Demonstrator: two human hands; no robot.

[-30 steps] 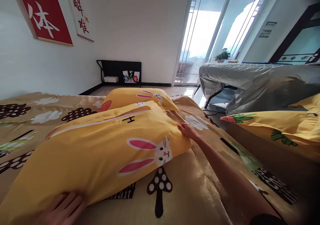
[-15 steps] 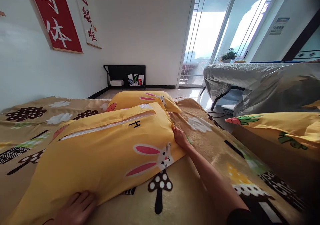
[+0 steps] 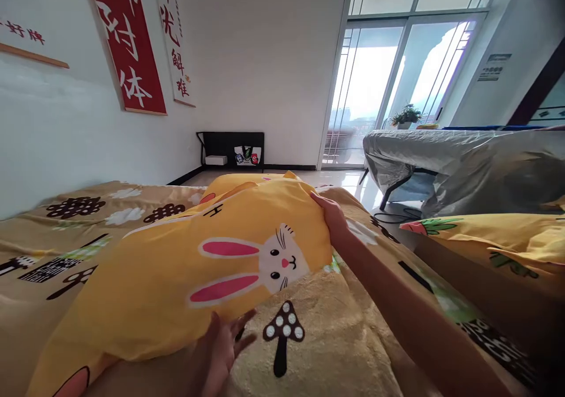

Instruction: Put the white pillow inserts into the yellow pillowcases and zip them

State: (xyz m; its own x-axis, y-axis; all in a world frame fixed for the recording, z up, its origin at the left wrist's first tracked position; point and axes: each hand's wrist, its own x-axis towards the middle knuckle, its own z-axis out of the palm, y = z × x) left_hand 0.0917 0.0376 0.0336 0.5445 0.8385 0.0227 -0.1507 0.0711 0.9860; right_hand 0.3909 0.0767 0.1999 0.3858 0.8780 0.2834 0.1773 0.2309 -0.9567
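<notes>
A yellow pillow (image 3: 185, 267) with a rabbit print lies tilted up on the bed, its right end raised. My right hand (image 3: 332, 217) grips that far right end, fingers wrapped over the edge. My left hand (image 3: 225, 344) is under the pillow's near edge, fingers spread against the fabric. A second yellow pillow (image 3: 229, 180) peeks out behind the first one.
The bed has a tan blanket (image 3: 335, 332) with mushroom and cloud prints. A wall runs along the left with red banners (image 3: 128, 38). A grey-covered table (image 3: 459, 150) stands to the right, with another yellow bedding piece (image 3: 494, 232) below it. Glass doors (image 3: 388, 85) are ahead.
The pillow's right end has lifted off the bed. My left hand slid right along the near edge to under the pillow's middle. My right hand rose with the far end.
</notes>
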